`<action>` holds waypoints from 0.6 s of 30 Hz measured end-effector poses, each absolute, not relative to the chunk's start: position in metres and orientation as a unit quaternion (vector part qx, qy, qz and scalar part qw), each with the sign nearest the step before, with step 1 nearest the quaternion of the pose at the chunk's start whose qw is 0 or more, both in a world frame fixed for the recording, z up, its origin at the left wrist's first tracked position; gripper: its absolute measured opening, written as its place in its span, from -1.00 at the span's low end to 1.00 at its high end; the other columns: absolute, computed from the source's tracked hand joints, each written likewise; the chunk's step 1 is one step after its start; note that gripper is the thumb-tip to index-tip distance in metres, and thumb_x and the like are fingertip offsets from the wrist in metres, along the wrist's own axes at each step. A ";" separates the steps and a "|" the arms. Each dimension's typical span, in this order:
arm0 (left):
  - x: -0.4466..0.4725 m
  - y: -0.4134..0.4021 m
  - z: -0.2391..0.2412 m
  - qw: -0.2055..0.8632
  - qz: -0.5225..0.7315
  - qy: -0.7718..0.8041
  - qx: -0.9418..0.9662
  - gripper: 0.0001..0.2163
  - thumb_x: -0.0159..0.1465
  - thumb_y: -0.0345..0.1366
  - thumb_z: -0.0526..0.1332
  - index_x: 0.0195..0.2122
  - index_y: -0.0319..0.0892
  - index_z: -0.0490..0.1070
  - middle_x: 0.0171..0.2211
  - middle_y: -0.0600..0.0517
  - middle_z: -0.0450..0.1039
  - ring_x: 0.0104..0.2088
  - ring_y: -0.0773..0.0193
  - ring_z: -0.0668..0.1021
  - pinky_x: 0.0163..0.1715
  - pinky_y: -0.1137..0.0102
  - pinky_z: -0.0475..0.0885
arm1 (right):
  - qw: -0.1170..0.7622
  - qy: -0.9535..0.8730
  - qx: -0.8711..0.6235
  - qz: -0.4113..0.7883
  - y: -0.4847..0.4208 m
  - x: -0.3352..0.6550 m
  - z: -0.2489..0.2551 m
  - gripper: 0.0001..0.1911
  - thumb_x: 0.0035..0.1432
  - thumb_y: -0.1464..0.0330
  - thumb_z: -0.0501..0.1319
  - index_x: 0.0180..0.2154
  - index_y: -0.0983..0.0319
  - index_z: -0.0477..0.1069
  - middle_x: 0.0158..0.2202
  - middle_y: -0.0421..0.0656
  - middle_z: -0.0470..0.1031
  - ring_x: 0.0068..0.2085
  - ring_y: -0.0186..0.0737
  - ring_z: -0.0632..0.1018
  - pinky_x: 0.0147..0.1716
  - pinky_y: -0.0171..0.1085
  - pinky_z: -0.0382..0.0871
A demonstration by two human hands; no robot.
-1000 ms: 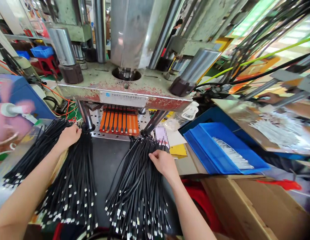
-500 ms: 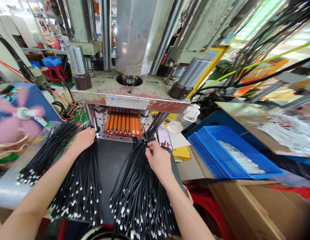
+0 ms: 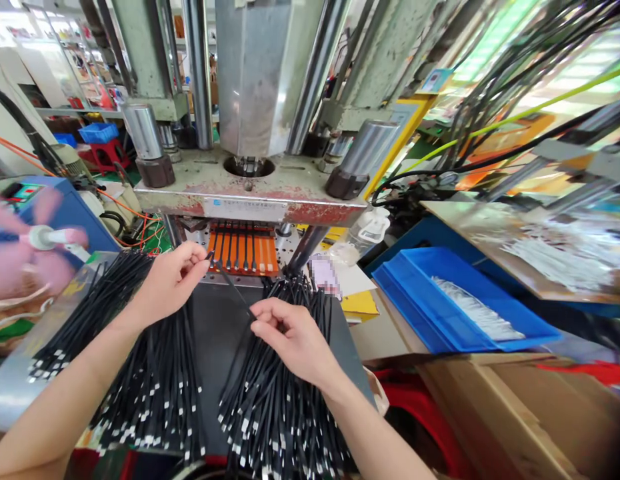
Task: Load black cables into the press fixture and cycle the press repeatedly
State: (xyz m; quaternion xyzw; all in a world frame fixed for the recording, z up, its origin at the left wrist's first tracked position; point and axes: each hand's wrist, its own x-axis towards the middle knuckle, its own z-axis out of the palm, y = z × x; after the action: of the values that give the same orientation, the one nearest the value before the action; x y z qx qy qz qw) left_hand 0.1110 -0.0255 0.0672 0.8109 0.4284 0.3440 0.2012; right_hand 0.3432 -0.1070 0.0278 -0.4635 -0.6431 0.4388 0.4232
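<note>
A thin black cable [image 3: 235, 289] stretches at a slant between my two hands, over the front of the press. My left hand [image 3: 176, 279] pinches its upper end, just left of the orange fixture [image 3: 259, 248]. Farther down, my right hand [image 3: 296, 339] grips the same cable between thumb and fingers. Several black cables lie side by side in the fixture's slots, and slots at its right side show pale. Below my right hand spreads a pile of black cables [image 3: 285, 407] with silvery ends. Under my left forearm lies another cable pile [image 3: 157, 380].
The press plate [image 3: 247, 204] hangs low over the fixture, between steel columns. A third cable bunch [image 3: 85, 320] lies at the left. A pink fan [image 3: 43, 237] spins beyond it. To the right are blue trays [image 3: 415, 307] with white strips, a plastic bottle [image 3: 374, 225] and a cardboard box [image 3: 490, 413].
My left hand has moved right from the left cables to the fixture's front corner. My right hand has come left and down from the right pile, and a single cable now spans both hands.
</note>
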 end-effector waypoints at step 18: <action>0.191 -0.022 0.111 0.408 0.397 0.278 0.774 -0.87 0.19 -0.32 0.26 -0.48 -0.25 0.45 -0.56 0.12 0.38 -0.63 0.50 0.41 -0.67 0.62 0.32 | 0.542 -0.649 -0.449 0.289 -0.094 0.335 0.014 -0.81 0.31 0.28 0.11 -0.17 0.20 0.45 -0.47 -0.24 0.44 -0.45 -0.32 0.46 -0.42 -0.33 0.34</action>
State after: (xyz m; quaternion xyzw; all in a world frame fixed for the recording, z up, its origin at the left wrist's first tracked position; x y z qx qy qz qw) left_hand 0.1908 -0.0219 0.1110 0.7737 0.2781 0.3974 0.4077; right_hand 0.3355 -0.0935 0.0143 -0.4485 -0.6494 0.2891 0.5418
